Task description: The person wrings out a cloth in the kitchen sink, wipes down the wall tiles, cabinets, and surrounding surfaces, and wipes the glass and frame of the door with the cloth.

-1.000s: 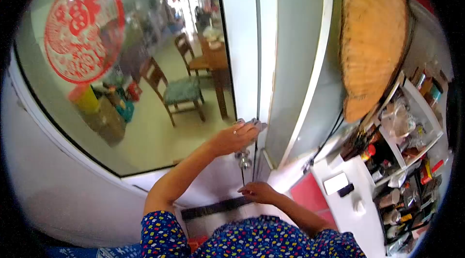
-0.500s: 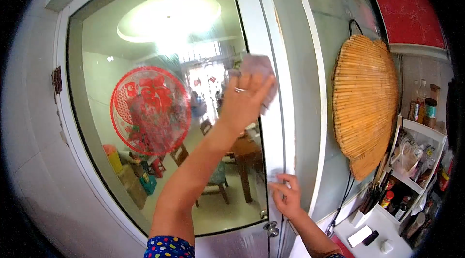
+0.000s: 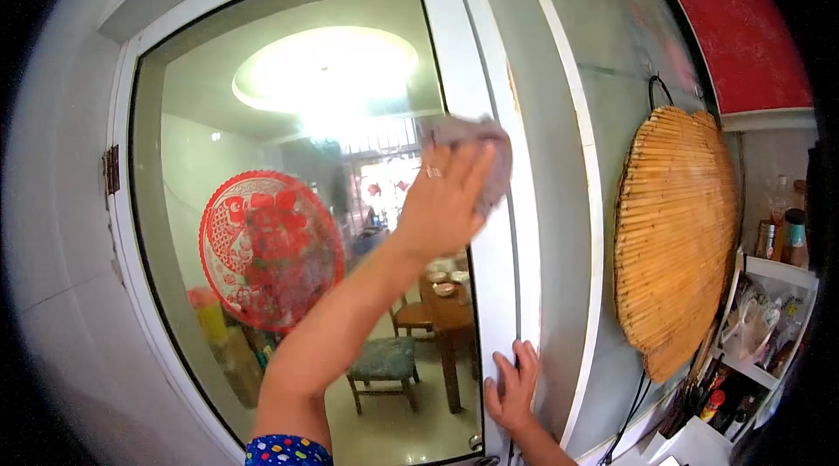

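My left hand (image 3: 441, 204) presses a greyish-purple cloth (image 3: 496, 164) against the glass edge and white frame (image 3: 500, 291) of a door. Its fingers lie over the cloth, and a ring shows on one of them. Lower down, my right hand (image 3: 514, 387) rests on the same frame with its fingers apart, holding nothing. The door's glass pane (image 3: 297, 129) carries a round red paper-cut decoration (image 3: 271, 247) with a fish pattern, left of my left forearm.
Through the glass a table (image 3: 450, 304) with bowls and a stool (image 3: 384, 361) are visible. A large slatted straw-coloured mat (image 3: 677, 239) hangs at the right. Beyond it, a white shelf (image 3: 773, 269) holds bottles and bags, below a red cabinet (image 3: 734, 29).
The view has tilted upward, so the door and mat appear lower. My left hand stays with the cloth near the frame's edge. My right hand's fingers now rest against the frame.
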Action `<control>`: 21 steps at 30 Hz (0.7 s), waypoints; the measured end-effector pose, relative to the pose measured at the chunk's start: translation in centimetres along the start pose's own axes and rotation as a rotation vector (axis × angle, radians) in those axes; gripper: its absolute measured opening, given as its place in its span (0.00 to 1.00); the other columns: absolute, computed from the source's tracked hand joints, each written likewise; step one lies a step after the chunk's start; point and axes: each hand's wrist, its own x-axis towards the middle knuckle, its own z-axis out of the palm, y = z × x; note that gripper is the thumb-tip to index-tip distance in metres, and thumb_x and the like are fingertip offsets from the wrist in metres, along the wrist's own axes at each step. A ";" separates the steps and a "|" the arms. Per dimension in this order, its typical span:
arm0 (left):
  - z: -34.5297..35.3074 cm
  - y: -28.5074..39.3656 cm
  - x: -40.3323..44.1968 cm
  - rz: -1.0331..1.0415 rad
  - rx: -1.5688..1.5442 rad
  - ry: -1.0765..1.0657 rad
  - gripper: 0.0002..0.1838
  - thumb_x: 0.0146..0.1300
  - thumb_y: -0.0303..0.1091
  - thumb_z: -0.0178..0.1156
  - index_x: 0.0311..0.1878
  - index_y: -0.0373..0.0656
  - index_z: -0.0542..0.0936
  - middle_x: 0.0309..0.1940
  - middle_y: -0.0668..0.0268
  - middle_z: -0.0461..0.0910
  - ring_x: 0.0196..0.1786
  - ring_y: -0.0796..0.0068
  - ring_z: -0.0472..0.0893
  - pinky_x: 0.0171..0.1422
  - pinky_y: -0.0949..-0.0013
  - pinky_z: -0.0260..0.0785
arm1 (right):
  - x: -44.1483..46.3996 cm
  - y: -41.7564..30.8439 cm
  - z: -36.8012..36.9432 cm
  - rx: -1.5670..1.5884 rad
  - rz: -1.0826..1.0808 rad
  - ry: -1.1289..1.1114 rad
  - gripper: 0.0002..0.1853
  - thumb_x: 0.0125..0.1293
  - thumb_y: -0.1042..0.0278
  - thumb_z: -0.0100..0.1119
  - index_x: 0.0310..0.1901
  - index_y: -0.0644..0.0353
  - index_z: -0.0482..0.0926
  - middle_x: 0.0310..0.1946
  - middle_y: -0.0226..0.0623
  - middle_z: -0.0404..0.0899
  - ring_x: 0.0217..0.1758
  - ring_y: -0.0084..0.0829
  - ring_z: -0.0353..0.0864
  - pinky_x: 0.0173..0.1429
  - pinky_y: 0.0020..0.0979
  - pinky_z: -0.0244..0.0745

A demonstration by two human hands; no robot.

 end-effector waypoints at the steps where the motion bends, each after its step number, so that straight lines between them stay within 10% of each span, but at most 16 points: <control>1: 0.3 -1.5 1.7 0.026 0.063 0.085 0.38 0.51 0.36 0.58 0.68 0.38 0.63 0.63 0.45 0.63 0.59 0.36 0.67 0.69 0.42 0.57 | -0.1 0.0 0.0 0.027 0.006 0.001 0.25 0.53 0.69 0.61 0.56 0.59 0.76 0.67 0.54 0.58 0.71 0.57 0.55 0.71 0.53 0.51; 21: 0.2 -19.0 24.0 -0.277 0.310 0.255 0.30 0.64 0.52 0.48 0.67 0.50 0.67 0.69 0.60 0.63 0.70 0.52 0.63 0.71 0.50 0.58 | -0.5 -0.2 -0.2 0.013 0.016 -0.059 0.23 0.59 0.62 0.58 0.56 0.59 0.77 0.64 0.57 0.63 0.68 0.58 0.59 0.69 0.56 0.56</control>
